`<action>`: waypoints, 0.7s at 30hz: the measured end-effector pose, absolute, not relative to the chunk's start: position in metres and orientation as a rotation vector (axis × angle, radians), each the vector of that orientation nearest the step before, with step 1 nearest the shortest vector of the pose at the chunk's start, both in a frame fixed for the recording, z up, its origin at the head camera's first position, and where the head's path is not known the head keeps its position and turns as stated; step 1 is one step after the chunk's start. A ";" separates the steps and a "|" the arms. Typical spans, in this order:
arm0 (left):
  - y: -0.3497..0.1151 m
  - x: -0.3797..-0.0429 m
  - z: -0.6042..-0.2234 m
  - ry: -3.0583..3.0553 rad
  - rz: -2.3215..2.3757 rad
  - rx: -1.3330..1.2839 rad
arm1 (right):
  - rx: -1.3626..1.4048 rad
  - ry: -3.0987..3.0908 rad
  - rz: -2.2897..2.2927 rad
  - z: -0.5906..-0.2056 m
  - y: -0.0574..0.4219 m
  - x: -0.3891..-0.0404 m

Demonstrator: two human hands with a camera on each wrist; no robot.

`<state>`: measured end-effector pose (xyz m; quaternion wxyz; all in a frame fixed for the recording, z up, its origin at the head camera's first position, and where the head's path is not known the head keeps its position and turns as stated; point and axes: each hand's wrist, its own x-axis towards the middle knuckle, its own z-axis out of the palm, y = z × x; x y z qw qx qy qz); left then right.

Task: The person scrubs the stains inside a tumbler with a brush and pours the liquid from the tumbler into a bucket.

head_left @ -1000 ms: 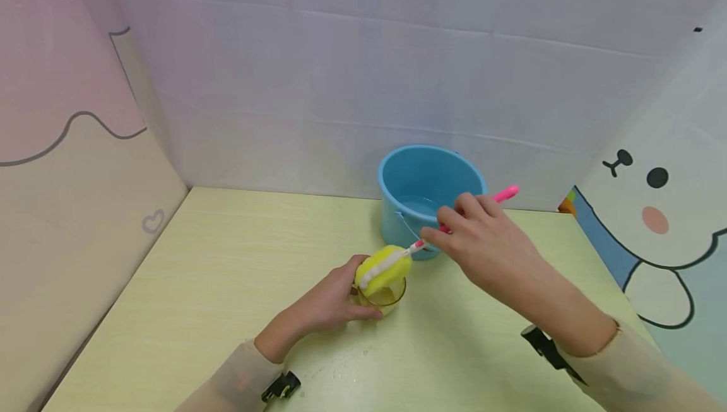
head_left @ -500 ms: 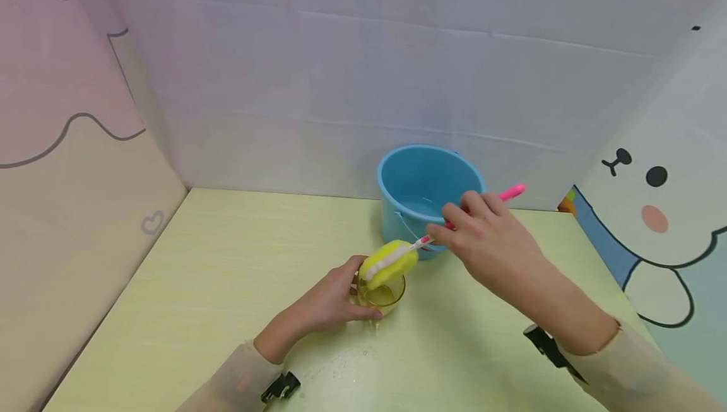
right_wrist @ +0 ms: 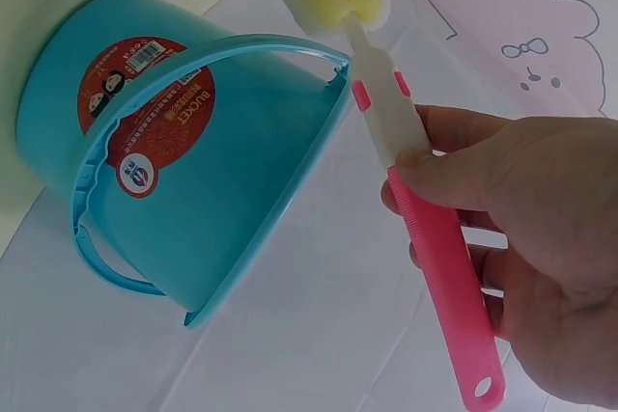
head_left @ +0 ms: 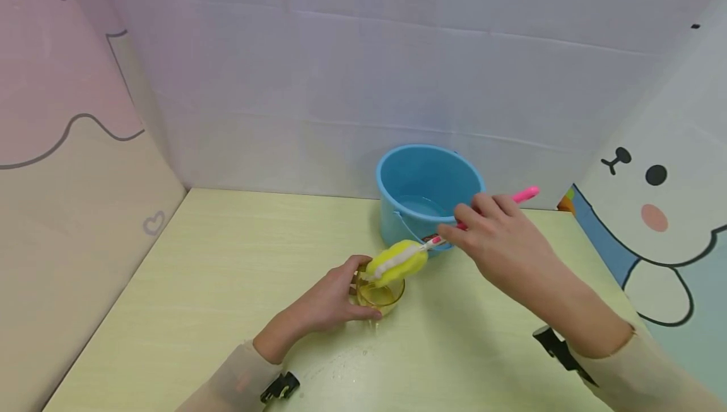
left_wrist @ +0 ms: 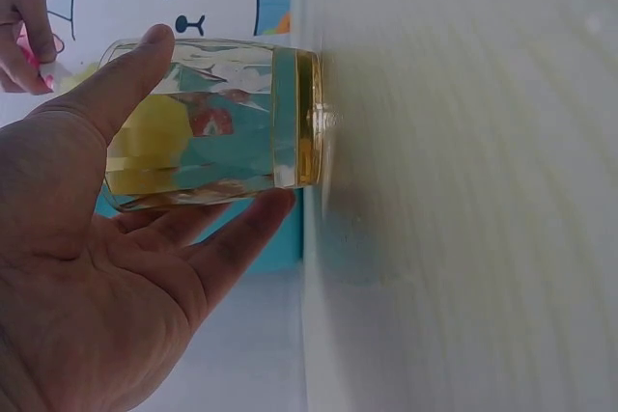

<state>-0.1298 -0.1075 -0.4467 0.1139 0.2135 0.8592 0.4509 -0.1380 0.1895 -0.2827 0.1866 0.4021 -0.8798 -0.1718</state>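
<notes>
My left hand (head_left: 329, 298) grips a clear, amber-tinted glass cup (left_wrist: 232, 123) from its left side, thumb and fingers around the wall. In the left wrist view the cup's base is right at the tabletop. My right hand (head_left: 508, 238) pinches the pink-and-white handle (right_wrist: 439, 267) of a sponge cup brush, thumb on one side and fingers on the other. The brush's yellow-and-white sponge head (head_left: 399, 260) slants over the cup's mouth, overlapping its far rim in the head view. Some of the right hand's fingers are hidden behind the handle in the right wrist view.
A blue bucket (head_left: 392, 226) with a shallow layer of liquid inside stands behind the cup, near the back wall. A red label (right_wrist: 159, 132) marks its side. Water drops (head_left: 341, 361) dot the pale tabletop (head_left: 238, 254). Printed cloth walls (head_left: 352, 71) enclose the back and sides.
My right hand has moved to the right, drawing the brush with it, and the sponge head has shifted up and right over the cup. My left hand and the cup have stayed in place.
</notes>
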 end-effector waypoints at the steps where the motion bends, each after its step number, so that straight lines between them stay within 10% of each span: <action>1: -0.108 -0.130 -0.447 2.517 1.327 0.630 | 1.134 -2.478 -0.481 -0.283 0.191 -0.138; 21: -0.107 -0.130 -0.447 2.523 1.321 0.631 | 1.124 -2.515 -0.371 -0.286 0.223 -0.136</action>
